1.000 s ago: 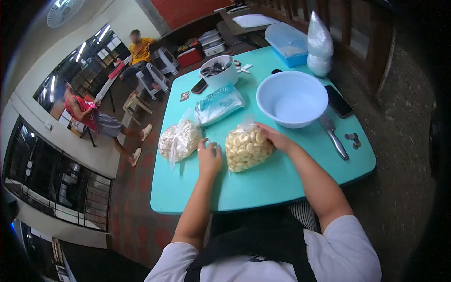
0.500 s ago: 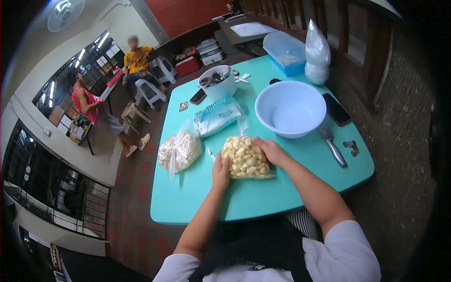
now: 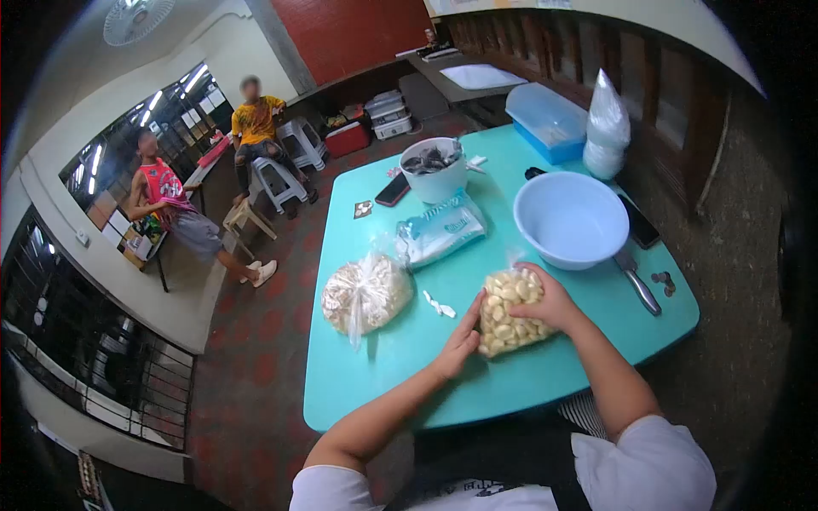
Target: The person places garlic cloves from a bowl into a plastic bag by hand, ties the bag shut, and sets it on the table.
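A clear plastic bag of peeled garlic cloves (image 3: 504,328) is between my two hands over the near part of the turquoise table. My left hand (image 3: 460,345) presses along the bag's left side, fingers stretched up against it. My right hand (image 3: 548,300) grips the bag's upper right, thumb across the front and fingers over the top. To the left sits a tied plastic bag with pale, chopped-looking contents (image 3: 366,294). A small white twisted strip (image 3: 439,305) lies between the two bags. Past my right hand stands a light-blue basin (image 3: 571,220).
A knife (image 3: 639,283), coins (image 3: 664,283) and a dark phone (image 3: 641,226) lie at right. Farther back are a tissue pack (image 3: 441,232), a utensil tub (image 3: 433,175), another phone (image 3: 393,189) and a blue container (image 3: 547,123). Two people (image 3: 256,123) are across the room.
The garlic bag has turned more upright and shifted right, nearer the basin. My left hand's fingers have straightened along its side. The view has swung, and the standing person has turned.
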`<state>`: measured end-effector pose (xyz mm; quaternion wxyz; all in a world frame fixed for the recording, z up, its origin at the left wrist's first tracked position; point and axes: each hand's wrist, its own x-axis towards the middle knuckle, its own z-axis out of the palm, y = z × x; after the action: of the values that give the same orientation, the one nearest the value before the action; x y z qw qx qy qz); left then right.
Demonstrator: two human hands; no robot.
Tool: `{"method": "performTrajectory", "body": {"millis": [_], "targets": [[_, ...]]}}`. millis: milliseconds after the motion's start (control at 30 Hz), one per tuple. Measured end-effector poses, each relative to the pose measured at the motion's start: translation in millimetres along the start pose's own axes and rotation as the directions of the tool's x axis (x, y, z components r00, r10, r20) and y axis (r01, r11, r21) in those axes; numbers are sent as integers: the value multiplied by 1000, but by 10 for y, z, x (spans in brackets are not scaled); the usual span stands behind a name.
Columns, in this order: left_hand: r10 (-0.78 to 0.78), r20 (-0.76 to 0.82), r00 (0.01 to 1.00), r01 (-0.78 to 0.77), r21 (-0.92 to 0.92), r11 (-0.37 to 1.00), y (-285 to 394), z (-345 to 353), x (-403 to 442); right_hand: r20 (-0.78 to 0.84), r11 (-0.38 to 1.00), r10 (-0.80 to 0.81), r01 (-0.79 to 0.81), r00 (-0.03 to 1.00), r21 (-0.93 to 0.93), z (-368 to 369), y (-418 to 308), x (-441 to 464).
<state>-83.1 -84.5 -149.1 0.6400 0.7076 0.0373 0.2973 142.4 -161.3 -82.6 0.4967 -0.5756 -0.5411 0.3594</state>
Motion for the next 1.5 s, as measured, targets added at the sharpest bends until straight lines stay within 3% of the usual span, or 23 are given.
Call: {"method": "performTrajectory", "body": {"millis": [67,133,167,267,367,500,567,633,667,767,800,900,1033,1133,1233,1267,1333,1400,1500], "targets": [[-54,-117,992,30,-200,979,118,39,14,-37,992,-23,28,999,121,36,106,-30],[-109,-181,977,44,-329,943,-108,-38,41,32,985,10,-15,999,170,-14,189,-26],[-149,-141,979,77,-419,905,-113,-78,93,78,983,19,-33,997,180,-92,219,26],[-260,-20,965,175,-688,705,-178,-151,180,268,778,136,-271,954,567,-365,587,155],[-241,52,969,200,-737,646,-265,-154,232,343,589,190,-386,920,710,-412,523,145],[-215,38,976,179,-703,688,-211,-148,272,375,583,202,-419,905,696,-481,594,158],[-197,50,979,172,-721,672,-236,-135,263,398,746,316,-484,862,457,-553,637,299],[-212,67,975,188,-758,625,-359,-170,313,352,870,438,-489,827,66,-279,-202,343],[-246,71,967,210,-770,603,-130,-203,266,421,957,255,-291,870,22,-342,-178,416],[-320,67,945,201,-891,407,-248,-209,260,297,886,459,-405,838,-226,-37,-613,535],[-293,59,954,185,-887,423,-307,-199,260,207,813,535,-433,819,-389,70,-638,565],[-293,54,955,185,-878,441,-297,-193,257,229,867,487,-435,843,-241,175,-512,546],[-315,71,946,202,-891,406,-335,-205,268,-30,844,491,-483,871,-233,262,-403,613],[-312,43,949,179,-888,423,-383,-178,285,-139,778,279,-308,950,-548,315,-469,644],[-383,-13,924,133,-926,353,-425,-181,286,-146,803,46,-123,988,-583,384,-697,526],[-376,3,927,138,-933,333,-366,-202,281,-135,848,-96,10,986,-530,363,-737,527],[-377,44,925,162,-944,287,-277,-240,250,-158,875,-357,270,921,-401,320,-783,502],[-465,32,885,198,-929,312,-303,-260,257,-83,741,-599,512,796,-434,372,-1180,604],[-486,58,872,246,-910,334,-352,-261,292,-131,607,-763,632,633,-483,333,-1647,1004]]}}
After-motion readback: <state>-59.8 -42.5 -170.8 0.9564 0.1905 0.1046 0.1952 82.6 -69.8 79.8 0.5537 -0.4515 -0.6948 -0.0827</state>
